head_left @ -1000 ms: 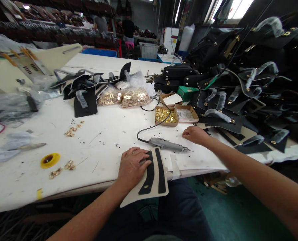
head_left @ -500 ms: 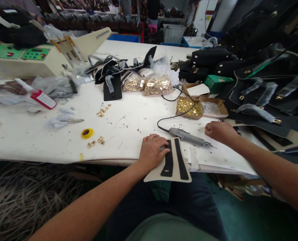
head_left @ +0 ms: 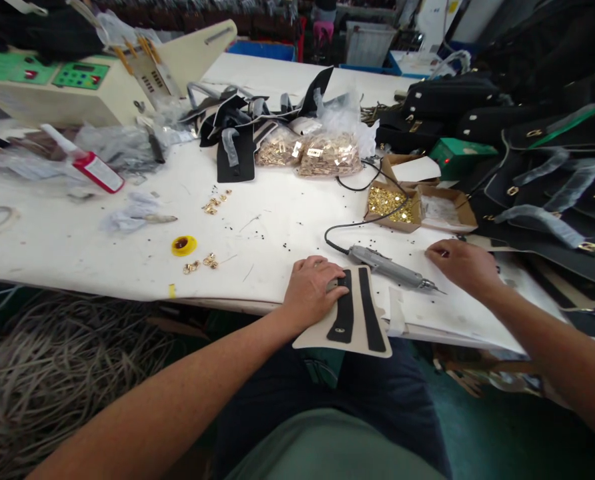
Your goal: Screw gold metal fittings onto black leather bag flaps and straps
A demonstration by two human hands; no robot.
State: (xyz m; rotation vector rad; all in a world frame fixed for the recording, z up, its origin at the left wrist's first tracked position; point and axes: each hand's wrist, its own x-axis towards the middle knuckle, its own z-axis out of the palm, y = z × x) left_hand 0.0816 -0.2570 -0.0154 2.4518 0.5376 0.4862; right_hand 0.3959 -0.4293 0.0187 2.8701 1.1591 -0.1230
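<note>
The left hand (head_left: pixel 313 290) lies palm down with its fingers loosely spread, pressing flat on the upper left part of the panel (head_left: pixel 365 328), a beige piece with two black strips that hangs over the table (head_left: pixel 77 257) edge just below the hand. The right hand (head_left: pixel 460 263) rests fingertips down on the table, its fingers drawn together over small dark specks; whether it pinches anything cannot be told. The screwdriver (head_left: pixel 388 268) lies between the two hands, its tip just beside the right hand, and the box (head_left: pixel 390 205) of gold parts sits beyond it.
</note>
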